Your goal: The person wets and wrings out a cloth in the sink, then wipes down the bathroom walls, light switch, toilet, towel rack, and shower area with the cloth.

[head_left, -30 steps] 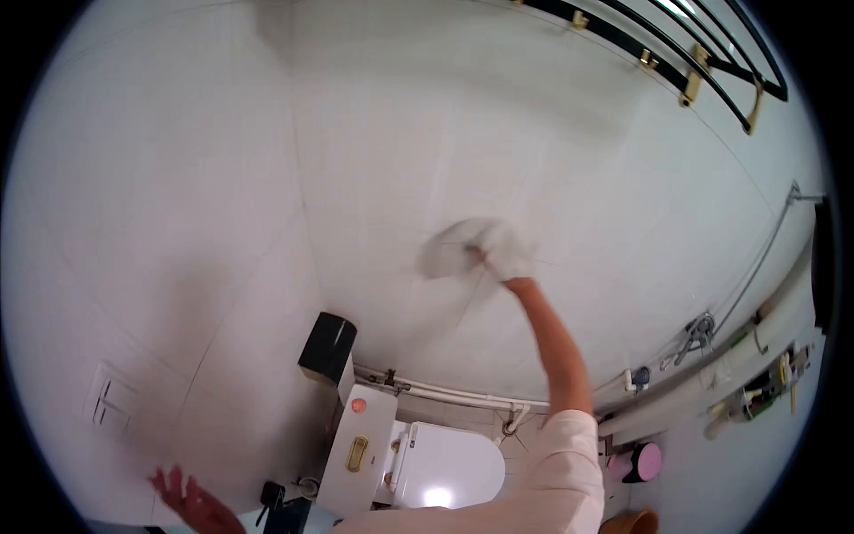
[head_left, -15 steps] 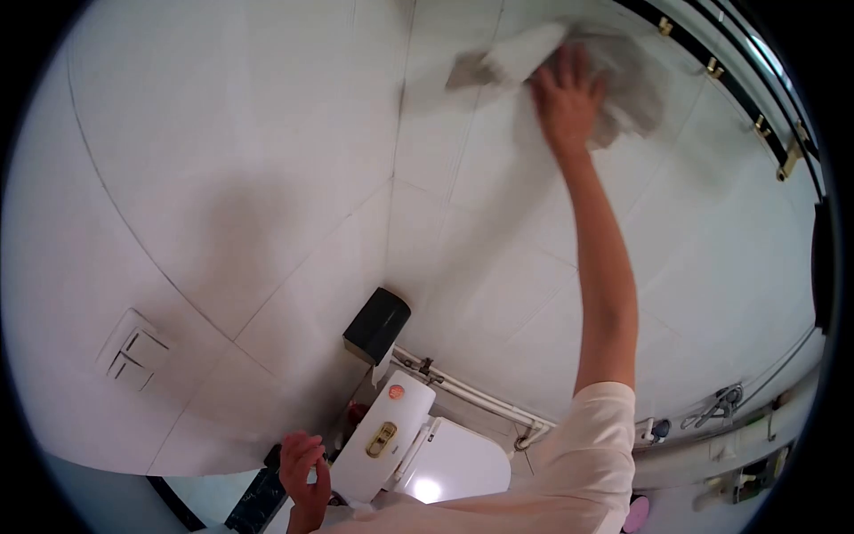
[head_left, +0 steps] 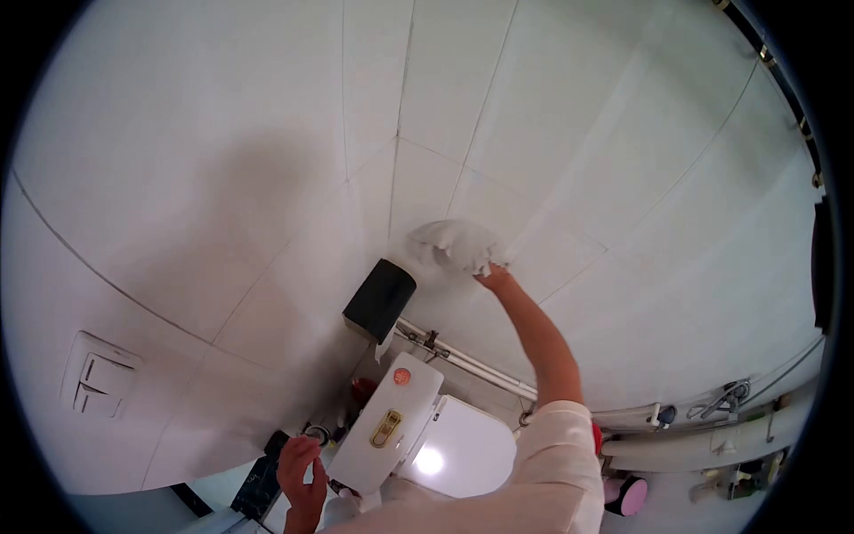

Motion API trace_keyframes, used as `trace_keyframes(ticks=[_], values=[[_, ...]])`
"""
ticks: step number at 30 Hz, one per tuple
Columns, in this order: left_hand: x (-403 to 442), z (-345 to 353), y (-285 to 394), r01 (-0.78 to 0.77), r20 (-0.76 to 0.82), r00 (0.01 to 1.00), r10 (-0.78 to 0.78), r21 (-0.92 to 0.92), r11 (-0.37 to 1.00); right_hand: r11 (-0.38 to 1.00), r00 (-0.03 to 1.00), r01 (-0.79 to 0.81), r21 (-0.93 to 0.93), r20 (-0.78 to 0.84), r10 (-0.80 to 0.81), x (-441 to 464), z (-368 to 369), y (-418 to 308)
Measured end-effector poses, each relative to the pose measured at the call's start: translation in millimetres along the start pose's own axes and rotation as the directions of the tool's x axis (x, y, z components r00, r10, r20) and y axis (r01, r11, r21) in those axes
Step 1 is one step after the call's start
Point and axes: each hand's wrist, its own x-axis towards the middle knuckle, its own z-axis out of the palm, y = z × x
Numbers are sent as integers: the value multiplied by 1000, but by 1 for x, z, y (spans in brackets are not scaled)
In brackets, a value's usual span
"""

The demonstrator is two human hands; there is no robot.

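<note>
My right arm reaches out to the tiled wall [head_left: 569, 178], where my right hand [head_left: 495, 275] holds a crumpled, pale grey cloth [head_left: 455, 246] against the tiles. The cloth is smeared by motion and covers most of the fingers. Low on the left, my left hand [head_left: 301, 476] hovers beside the white toilet tank [head_left: 378, 436]. Its fingers are loosely bent, the thumb stands apart from them, and nothing shows in it.
A black paper holder [head_left: 380, 298] juts from the wall near the corner, above the toilet's closed lid [head_left: 463, 454]. White pipes [head_left: 471, 363] run low along the wall. Light switches [head_left: 100, 374] are on the left, a metal rail with hooks [head_left: 783, 80] at upper right.
My right hand has swept the cloth down and left across the wall, from near the hook rail to just above the paper holder. My left hand has hardly moved. The view has shifted.
</note>
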Motion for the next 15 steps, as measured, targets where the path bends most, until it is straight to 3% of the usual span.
trace_keyframes(ticks=[2,4,8,12,15], values=[[-6,-2,-11,-32,-4,999,32,0,999,990,999,-8,-140,-48,1,8,-59,8],[-6,3,-18,-44,-17,999,44,-13,999,936,972,-45,-349,-233,-40,41,-140,8],[8,19,-28,-47,-17,999,46,-47,998,763,817,-242,-600,-550,-174,106,-261,-9],[27,30,-19,-27,16,999,28,-69,997,692,727,-402,-599,-668,-156,118,-241,-5],[25,37,-27,-18,73,997,26,-102,995,710,804,-370,-598,-590,-78,97,-170,2]])
